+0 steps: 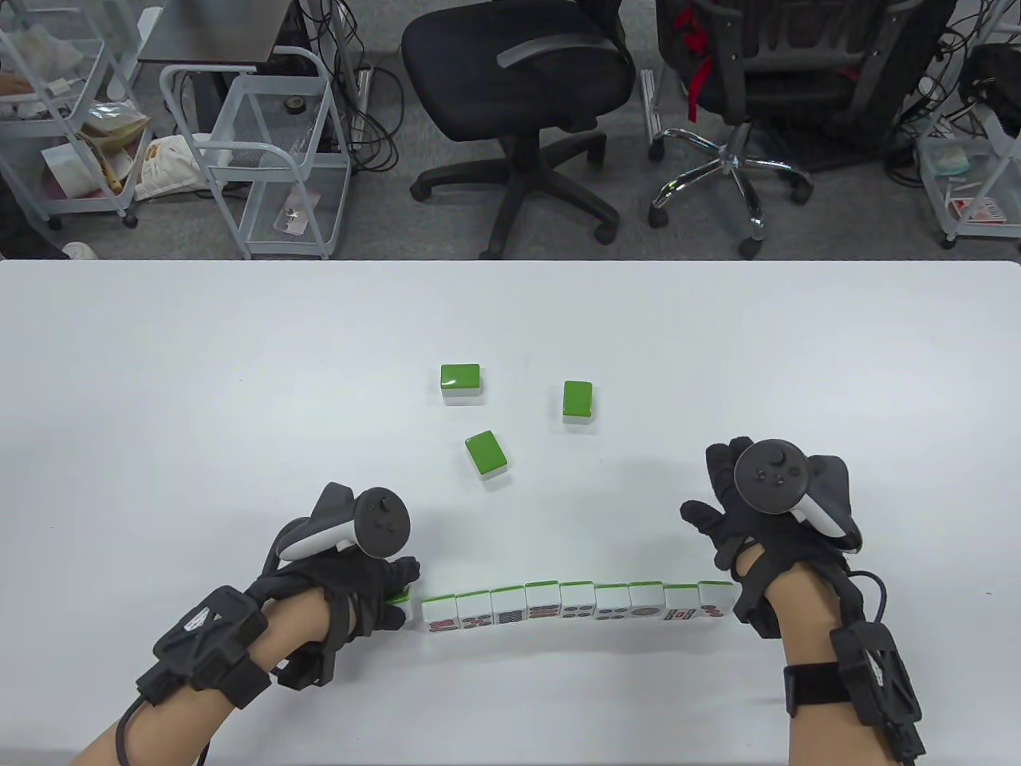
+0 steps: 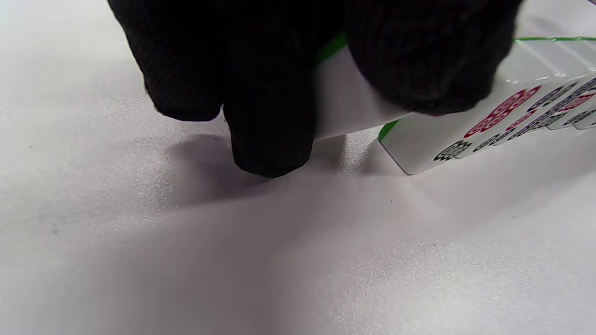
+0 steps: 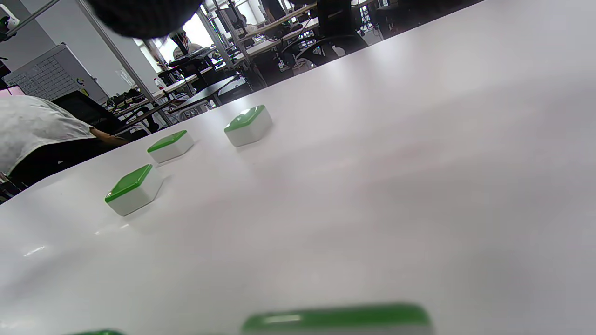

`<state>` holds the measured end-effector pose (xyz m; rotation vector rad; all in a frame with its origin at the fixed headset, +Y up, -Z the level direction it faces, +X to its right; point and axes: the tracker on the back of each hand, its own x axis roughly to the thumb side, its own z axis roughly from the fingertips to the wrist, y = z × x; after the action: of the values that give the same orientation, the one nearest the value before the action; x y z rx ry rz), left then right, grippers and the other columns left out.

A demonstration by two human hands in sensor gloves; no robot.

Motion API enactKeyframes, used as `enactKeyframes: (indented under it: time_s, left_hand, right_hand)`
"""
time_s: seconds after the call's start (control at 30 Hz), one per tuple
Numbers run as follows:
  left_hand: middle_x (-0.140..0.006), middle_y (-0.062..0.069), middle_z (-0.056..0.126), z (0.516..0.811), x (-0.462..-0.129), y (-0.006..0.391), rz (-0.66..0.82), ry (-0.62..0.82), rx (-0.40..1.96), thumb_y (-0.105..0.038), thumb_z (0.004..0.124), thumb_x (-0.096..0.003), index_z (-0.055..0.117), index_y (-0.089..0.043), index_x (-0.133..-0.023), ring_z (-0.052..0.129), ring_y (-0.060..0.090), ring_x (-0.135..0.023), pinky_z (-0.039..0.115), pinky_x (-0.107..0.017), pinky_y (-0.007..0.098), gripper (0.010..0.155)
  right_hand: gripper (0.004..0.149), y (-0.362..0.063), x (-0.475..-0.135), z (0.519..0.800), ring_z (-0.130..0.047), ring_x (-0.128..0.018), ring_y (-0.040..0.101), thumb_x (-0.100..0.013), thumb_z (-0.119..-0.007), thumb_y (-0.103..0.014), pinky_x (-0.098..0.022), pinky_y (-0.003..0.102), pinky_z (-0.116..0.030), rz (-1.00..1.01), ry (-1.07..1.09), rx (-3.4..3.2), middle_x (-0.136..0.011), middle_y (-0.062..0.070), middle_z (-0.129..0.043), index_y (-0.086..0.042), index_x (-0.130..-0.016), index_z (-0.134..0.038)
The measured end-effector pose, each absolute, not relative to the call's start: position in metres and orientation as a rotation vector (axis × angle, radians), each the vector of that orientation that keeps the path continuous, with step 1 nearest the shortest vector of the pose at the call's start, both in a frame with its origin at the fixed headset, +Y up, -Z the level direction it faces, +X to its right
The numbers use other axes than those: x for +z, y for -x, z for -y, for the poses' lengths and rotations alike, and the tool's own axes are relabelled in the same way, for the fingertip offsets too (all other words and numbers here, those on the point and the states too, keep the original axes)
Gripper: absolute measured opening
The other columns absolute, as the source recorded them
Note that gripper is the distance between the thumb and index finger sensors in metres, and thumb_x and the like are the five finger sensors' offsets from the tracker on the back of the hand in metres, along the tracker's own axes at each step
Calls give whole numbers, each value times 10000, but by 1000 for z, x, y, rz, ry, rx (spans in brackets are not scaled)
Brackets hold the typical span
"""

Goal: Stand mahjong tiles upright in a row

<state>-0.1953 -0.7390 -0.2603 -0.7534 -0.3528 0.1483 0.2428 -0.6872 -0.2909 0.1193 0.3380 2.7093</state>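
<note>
Black-gloved fingers (image 2: pixel 270 116) of the left hand (image 1: pixel 363 582) pinch a green-backed tile (image 2: pixel 347 100) at the left end of the row (image 1: pixel 578 606), its bottom edge at the white table (image 1: pixel 199 383); we cannot tell whether it stands square. We count nine upright tiles beside it, faces toward the camera — circle and character markings show, too small for us to read. Farther right, the right hand (image 1: pixel 766 511) rests just behind the row's other end, fingers spread and holding nothing. Three loose tiles (image 1: pixel 486 455) lie green side up mid-table, well apart from the row. No brand lettering is legible — the right wrist view cuts off a blurred green edge at its bottom.
</note>
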Motion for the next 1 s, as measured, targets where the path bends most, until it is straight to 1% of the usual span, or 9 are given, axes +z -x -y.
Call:
enactKeyframes:
  time_s: [0.33, 0.5, 0.6, 0.67, 0.73, 0.8, 0.83, 0.9, 1.0]
  left_hand:
    - [-869, -59, 923, 743, -263, 198, 360, 773, 275, -473, 863, -209, 690, -309, -889, 1190, 74, -571, 943, -536, 319, 721]
    - [-833, -105, 962, 747, -269, 202, 359, 775, 317, -487, 855, -215, 723, -336, -873, 1175, 72, -560, 928, -531, 338, 688]
    - [-857, -127, 941, 749, -273, 207, 353, 804, 339, -528, 851, -218, 678, -345, -899, 1126, 95, -601, 880, -554, 376, 726]
    - [-905, -93, 894, 744, -278, 211, 333, 787, 343, -591, 824, -202, 629, -324, -925, 1092, 127, -638, 849, -570, 401, 796]
    - [-914, -96, 886, 730, -290, 217, 283, 698, 351, -637, 773, -213, 618, -331, -931, 1081, 134, -653, 838, -580, 407, 796]
    - [-933, -78, 863, 707, -307, 216, 203, 556, 329, -635, 767, -237, 590, -320, -943, 1057, 157, -681, 816, -596, 425, 794]
    - [-945, -85, 847, 700, -313, 213, 193, 508, 302, -632, 769, -247, 571, -327, -949, 1043, 154, -703, 806, -607, 428, 791]
    - [-984, -84, 790, 682, -332, 196, 163, 400, 232, -638, 765, -246, 528, -336, -963, 1008, 157, -747, 785, -626, 434, 813]
    - [-1027, -87, 720, 675, -350, 167, 158, 350, 141, -640, 768, -241, 496, -353, -970, 958, 171, -810, 754, -651, 450, 829]
  right_hand:
    - [839, -245, -291, 688, -289, -910, 611, -339, -715, -510, -593, 739, -411, -362, -113, 2697, -1050, 248, -263, -82, -984, -392]
    - [844, -246, -291, 688, -296, -914, 606, -336, -722, -511, -594, 738, -413, -365, -111, 2695, -1050, 248, -263, -84, -984, -392]
    - [845, -247, -291, 688, -298, -908, 615, -335, -722, -512, -593, 739, -415, -362, -110, 2693, -1050, 249, -263, -85, -984, -392]
    - [845, -247, -291, 688, -298, -908, 616, -336, -722, -512, -593, 739, -416, -359, -109, 2690, -1050, 250, -263, -84, -985, -392]
    - [845, -247, -291, 688, -301, -909, 615, -336, -722, -512, -593, 739, -416, -359, -110, 2690, -1050, 250, -263, -84, -985, -392]
    - [844, -248, -291, 687, -304, -909, 615, -335, -722, -513, -594, 738, -418, -357, -107, 2692, -1050, 250, -264, -85, -985, -394]
    - [845, -248, -291, 688, -304, -910, 615, -335, -723, -512, -593, 738, -418, -358, -105, 2691, -1049, 251, -264, -85, -985, -393]
    - [845, -248, -291, 688, -305, -908, 616, -335, -723, -512, -593, 738, -419, -365, -103, 2693, -1049, 251, -262, -86, -985, -392]
    - [844, -248, -291, 688, -308, -906, 620, -335, -723, -512, -593, 738, -420, -363, -99, 2693, -1049, 254, -263, -86, -985, -393]
